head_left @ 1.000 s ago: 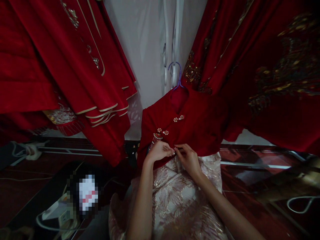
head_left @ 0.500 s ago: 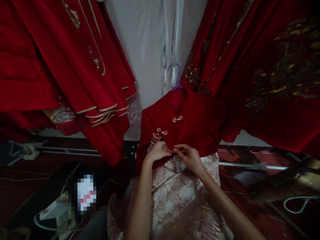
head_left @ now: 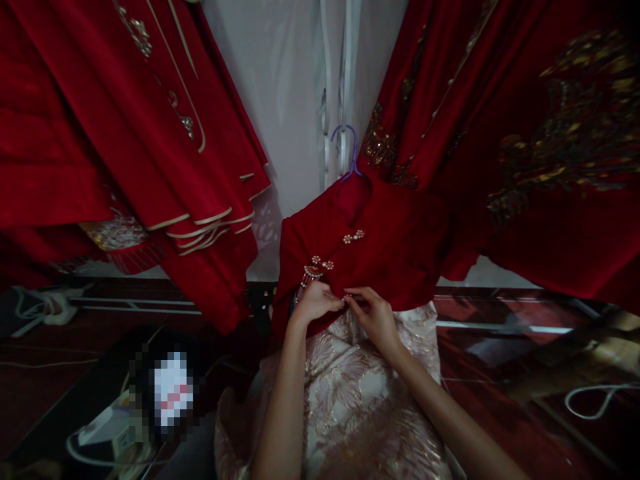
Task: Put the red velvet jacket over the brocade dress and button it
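A red velvet jacket (head_left: 390,247) hangs on a purple hanger (head_left: 350,150) in front of me, over a pale pink and gold patterned skirt (head_left: 360,400). Pearl knot buttons (head_left: 354,236) and a tasselled clasp (head_left: 314,269) run down its slanted front. My left hand (head_left: 316,301) and my right hand (head_left: 374,315) meet at the jacket's lower front edge. Both pinch a small fastening there, fingertips touching; the fastening itself is mostly hidden by my fingers.
More red embroidered garments hang at the left (head_left: 125,133) and right (head_left: 540,147). A white curtain (head_left: 295,100) hangs behind. Metal rails (head_left: 150,303) run low along the dark floor, with white cords (head_left: 590,400) and a power strip (head_left: 105,420).
My hands stay pinched together at the same spot on the jacket's edge, with only slight finger movement. The view has shifted slightly.
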`<move>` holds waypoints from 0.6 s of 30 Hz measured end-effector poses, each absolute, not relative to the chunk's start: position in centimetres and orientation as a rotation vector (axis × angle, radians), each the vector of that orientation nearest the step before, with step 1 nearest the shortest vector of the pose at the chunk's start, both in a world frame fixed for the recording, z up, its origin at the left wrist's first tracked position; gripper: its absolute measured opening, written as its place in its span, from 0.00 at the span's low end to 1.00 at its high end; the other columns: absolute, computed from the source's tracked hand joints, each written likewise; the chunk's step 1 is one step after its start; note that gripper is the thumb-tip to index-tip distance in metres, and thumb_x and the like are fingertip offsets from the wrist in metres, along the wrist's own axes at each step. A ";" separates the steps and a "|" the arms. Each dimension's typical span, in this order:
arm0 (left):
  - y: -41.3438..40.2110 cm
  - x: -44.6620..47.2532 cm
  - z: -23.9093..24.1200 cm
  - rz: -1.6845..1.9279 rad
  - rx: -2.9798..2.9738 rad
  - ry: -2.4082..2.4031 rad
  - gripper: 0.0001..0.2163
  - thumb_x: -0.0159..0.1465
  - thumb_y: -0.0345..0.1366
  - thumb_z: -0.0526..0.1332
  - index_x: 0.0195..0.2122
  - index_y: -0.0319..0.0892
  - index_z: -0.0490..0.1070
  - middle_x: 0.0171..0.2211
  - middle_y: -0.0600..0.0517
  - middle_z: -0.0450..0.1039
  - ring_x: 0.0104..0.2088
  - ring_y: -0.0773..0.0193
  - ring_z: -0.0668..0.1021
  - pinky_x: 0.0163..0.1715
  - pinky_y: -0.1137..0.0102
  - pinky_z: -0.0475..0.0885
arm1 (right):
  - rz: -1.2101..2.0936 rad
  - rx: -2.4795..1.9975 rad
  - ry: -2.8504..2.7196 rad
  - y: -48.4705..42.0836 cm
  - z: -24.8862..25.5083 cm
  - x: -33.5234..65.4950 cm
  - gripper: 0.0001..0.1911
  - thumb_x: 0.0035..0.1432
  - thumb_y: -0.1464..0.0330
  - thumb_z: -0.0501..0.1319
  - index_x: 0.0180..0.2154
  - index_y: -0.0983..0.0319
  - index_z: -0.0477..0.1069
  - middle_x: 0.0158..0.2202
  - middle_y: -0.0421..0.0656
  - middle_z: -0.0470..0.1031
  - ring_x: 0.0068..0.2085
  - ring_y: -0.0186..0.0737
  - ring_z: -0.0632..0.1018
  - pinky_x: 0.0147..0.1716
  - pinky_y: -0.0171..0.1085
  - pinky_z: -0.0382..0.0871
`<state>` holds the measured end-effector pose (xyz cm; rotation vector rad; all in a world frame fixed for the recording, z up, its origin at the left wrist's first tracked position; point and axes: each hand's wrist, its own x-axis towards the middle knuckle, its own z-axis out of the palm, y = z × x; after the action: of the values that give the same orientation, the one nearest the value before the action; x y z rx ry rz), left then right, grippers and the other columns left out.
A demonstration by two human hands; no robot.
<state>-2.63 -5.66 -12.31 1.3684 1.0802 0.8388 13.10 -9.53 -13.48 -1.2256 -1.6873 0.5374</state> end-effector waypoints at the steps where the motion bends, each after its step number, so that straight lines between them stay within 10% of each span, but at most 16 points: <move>1: -5.7 -2.7 -12.2 0.829 1.339 1.077 0.08 0.43 0.32 0.67 0.20 0.34 0.69 0.18 0.53 0.71 0.20 0.71 0.71 0.24 0.74 0.65 | 0.532 -1.217 -1.694 -9.6 -13.5 13.1 0.12 0.59 0.64 0.56 0.42 0.59 0.73 0.38 0.43 0.74 0.36 0.37 0.76 0.38 0.35 0.69; 10: -5.1 -3.7 -13.1 0.805 1.646 1.268 0.12 0.46 0.41 0.68 0.21 0.36 0.74 0.17 0.56 0.70 0.21 0.70 0.70 0.23 0.75 0.62 | 0.505 -1.197 -1.676 -9.4 -14.2 12.7 0.11 0.59 0.65 0.55 0.40 0.60 0.73 0.39 0.45 0.73 0.37 0.38 0.76 0.40 0.37 0.70; 18: -4.6 -5.6 -13.6 0.893 1.640 1.319 0.10 0.44 0.30 0.68 0.29 0.37 0.72 0.27 0.51 0.74 0.27 0.68 0.74 0.28 0.73 0.68 | 0.557 -1.389 -1.708 -8.2 -11.8 16.6 0.12 0.56 0.62 0.58 0.41 0.59 0.72 0.41 0.44 0.74 0.24 0.32 0.75 0.26 0.34 0.70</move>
<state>-5.55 -4.61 -13.60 1.6399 1.3193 0.8927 16.63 -8.20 -11.78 -1.3893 -1.7082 0.5575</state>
